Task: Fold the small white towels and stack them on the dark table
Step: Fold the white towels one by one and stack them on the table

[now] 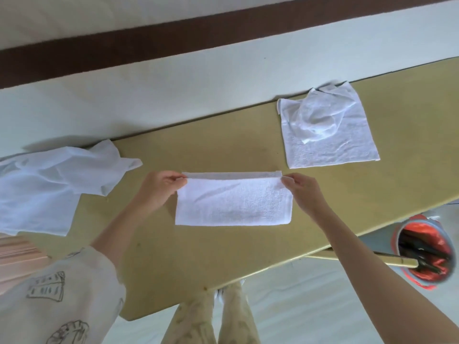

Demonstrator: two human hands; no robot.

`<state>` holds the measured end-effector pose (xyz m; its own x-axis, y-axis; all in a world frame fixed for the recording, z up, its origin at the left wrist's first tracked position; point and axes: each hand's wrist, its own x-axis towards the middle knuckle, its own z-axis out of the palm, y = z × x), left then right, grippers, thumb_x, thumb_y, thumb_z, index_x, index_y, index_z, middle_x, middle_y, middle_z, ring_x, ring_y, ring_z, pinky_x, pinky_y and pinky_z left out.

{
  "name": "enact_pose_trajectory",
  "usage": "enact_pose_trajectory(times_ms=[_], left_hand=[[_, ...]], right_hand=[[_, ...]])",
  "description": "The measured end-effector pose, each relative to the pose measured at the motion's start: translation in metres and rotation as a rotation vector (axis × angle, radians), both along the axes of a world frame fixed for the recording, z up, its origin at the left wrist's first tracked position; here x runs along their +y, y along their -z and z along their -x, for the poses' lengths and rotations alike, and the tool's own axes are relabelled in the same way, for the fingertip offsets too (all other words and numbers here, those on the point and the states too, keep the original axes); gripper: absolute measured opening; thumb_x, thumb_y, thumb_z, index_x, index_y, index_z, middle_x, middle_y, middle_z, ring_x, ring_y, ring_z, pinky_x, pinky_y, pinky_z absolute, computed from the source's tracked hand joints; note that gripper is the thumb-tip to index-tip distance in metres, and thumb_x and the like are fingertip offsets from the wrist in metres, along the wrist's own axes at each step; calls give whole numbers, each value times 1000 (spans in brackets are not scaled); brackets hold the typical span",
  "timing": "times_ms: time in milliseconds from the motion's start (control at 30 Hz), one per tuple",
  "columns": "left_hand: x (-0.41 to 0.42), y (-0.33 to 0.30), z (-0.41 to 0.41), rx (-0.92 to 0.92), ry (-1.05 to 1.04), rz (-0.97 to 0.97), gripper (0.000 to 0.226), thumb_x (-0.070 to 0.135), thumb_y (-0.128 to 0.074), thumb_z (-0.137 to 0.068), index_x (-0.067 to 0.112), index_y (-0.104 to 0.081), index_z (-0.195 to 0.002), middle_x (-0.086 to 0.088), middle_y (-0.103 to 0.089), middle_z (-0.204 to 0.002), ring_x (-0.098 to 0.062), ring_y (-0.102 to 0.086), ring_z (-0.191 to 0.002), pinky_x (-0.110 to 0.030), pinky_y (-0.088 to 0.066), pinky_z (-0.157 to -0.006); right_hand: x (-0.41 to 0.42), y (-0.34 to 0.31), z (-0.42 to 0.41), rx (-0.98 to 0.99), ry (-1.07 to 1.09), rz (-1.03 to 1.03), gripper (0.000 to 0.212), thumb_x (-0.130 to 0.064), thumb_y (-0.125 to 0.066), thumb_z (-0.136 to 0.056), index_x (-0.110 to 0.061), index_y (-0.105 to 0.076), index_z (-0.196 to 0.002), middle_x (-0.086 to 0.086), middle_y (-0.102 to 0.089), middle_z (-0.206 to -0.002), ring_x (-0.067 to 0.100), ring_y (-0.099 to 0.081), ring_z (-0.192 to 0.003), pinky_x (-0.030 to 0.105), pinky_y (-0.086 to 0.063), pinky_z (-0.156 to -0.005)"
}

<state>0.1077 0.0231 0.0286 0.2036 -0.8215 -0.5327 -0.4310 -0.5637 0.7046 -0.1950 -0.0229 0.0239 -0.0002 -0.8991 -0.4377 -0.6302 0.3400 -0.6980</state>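
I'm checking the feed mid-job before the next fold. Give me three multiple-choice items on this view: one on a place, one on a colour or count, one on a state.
1. Where does the crumpled towel pile lie from the towel being folded?
A. On the person's left
B. On the person's right
C. Under it

2. What colour is the table top?
A. Black
B. Yellowish tan
C. Red

3. What are the left hand and right hand doing?
A. Resting flat on the table
B. Hanging idle
C. Each pinching a far corner of the towel being folded

Answers:
1 A, the heap sits at the table's left end.
2 B, the bare surface shows tan.
3 C, fingers close on both far corners.
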Motion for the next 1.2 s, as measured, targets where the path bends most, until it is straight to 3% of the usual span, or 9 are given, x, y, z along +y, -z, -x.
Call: enact_pose_trajectory(times_ms=[133, 233, 400, 500, 600, 767, 1000, 1100, 1200], left_hand=[[-9, 18, -1, 0, -72, 18, 6, 19, -64, -86, 19, -66, -91, 7, -64, -82, -8, -59, -72, -7, -45, -60], [-10, 29, -3, -9, -97, 20, 7, 21, -65, -85, 18, -67, -92, 3, -66, -83, -9, -59, -66, -10, -44, -61], [-14, 39, -7, -3, -86, 46, 10, 18, -64, -86, 25, -62, -79, 1, -64, -76, 5, -56, -48, -3, -42, -49], [-19, 41, -9, -25, -85, 35, 9, 20, -66, -84, 24, -61, -78, -1, -66, -75, 3, -58, -48, -7, -45, -51], [-20, 43, -10, -43, -60, 16, 9, 22, -66, -84, 25, -61, -76, 2, -66, -75, 3, -59, -49, -20, -47, -61], [-21, 40, -8, -87, -6, 45, 14, 19, -61, -87, 27, -61, -75, 2, -65, -72, 2, -58, -52, -25, -47, -66], [-20, 38, -1, -164, -44, 30, 3, 20, -59, -88, 18, -59, -90, 0, -63, -79, -22, -63, -71, -33, -48, -75], [-10, 36, 8, -450, 9, 103, 19, 20, -54, -91, 10, -54, -108, -8, -58, -99, -25, -56, -91, -37, -44, -81], [5, 34, 39, -729, 192, 341, 23, 7, -52, -89, 7, -55, -111, -15, -56, -108, -35, -52, -100, -46, -41, -84]], right_hand=[[-19, 18, -8, -3, 59, 15, 20, -13, -57, -90, -3, -69, -102, 11, -69, -98, 22, -62, -94, 35, -47, -90], [-22, 30, -9, 15, 80, 20, 19, -16, -60, -89, -5, -70, -100, 12, -70, -93, 25, -64, -91, 37, -49, -87], [-21, 38, -11, 17, 118, 56, 13, -12, -61, -86, -1, -69, -85, 4, -51, -60, 11, -42, -56, 10, -33, -52], [-22, 39, -14, 41, 106, 83, 11, -11, -61, -85, -1, -67, -83, -4, -47, -57, 6, -39, -54, 7, -32, -48], [-22, 38, -15, 59, 91, 90, 8, -11, -60, -85, -6, -64, -91, -6, -54, -65, 4, -47, -60, 6, -37, -52], [-24, 38, -16, 117, 72, 107, 17, -15, -53, -92, -3, -62, -100, -9, -51, -69, 8, -48, -66, 19, -36, -60], [-23, 41, -19, 151, 78, 107, 28, -11, -51, -91, -4, -51, -118, -4, -49, -73, 16, -46, -74, 23, -35, -65], [-10, 41, -23, 346, 15, 315, 36, -15, -54, -90, -4, -48, -124, 13, -55, -105, 25, -51, -94, 31, -39, -82], [15, 47, -39, 453, -137, 600, 33, -19, -45, -92, -3, -53, -121, 18, -55, -118, 32, -51, -112, 45, -44, -95]])
